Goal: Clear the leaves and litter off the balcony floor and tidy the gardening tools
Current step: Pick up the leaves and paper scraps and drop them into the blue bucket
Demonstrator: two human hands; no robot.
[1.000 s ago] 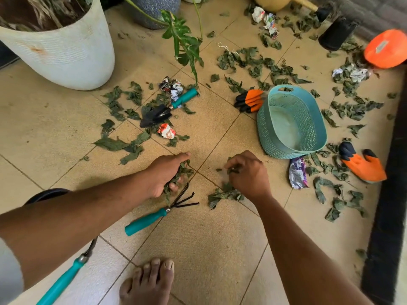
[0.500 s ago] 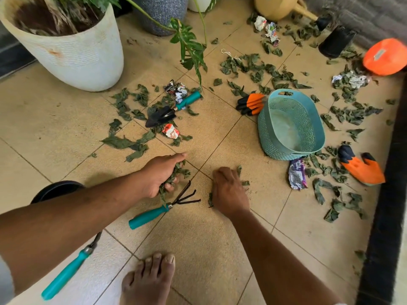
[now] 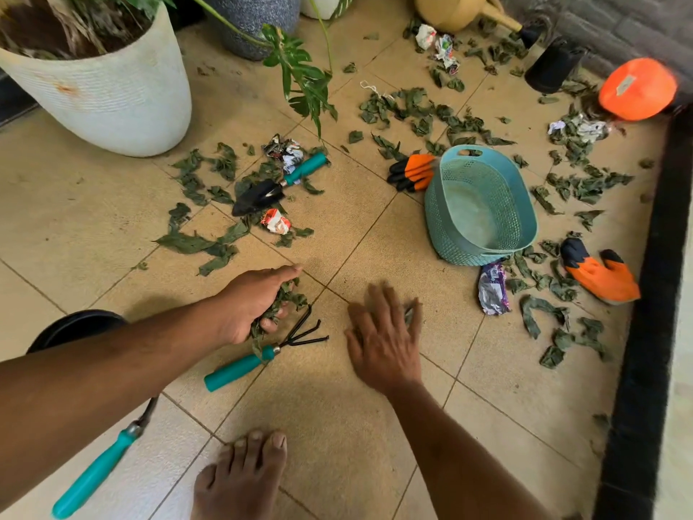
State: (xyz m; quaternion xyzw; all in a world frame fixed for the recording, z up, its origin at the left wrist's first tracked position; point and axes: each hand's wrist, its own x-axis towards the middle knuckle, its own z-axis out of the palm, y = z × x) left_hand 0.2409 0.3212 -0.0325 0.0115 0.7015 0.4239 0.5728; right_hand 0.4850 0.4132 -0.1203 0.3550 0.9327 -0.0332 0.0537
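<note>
Fingers of the right hand [image 3: 386, 341] are now spread flat on the tan tiled floor [image 3: 337, 414], palm down, over the last scraps of dry green leaf; a second ago the same hand was bunched over a small pile there, half a second ago it had dropped flat onto it. Blurred, so I cannot tell if any leaf is pinned under the palm; one bit shows at the fingertips. Fingers of the left hand [image 3: 255, 302] stay curled round a wad of crumpled green leaves [image 3: 279, 307], just above the teal-handled black hand rake [image 3: 262, 354] lying on the floor.

Meaning: the near pile looks swept toward the left hand, so this patch is close to clear. Judged next step is dumping the handful.

Plenty left. Loose leaves [image 3: 423, 114] run toward the far edge of the floor, more by the right edge past the teal perforated plastic basket [image 3: 483, 253], which holds nothing visible. Litter still down: crumpled red-white wrapper [image 3: 275, 221], purple foil wrapper [image 3: 493, 290]. Tools untidied: teal-handled black trowel [image 3: 277, 183], orange-black gardening glove [image 3: 600, 273] near the right edge, a second glove [image 3: 414, 172] touching the basket's far-left side, teal-handled pruners [image 3: 97, 472] at the near-left corner.
</note>
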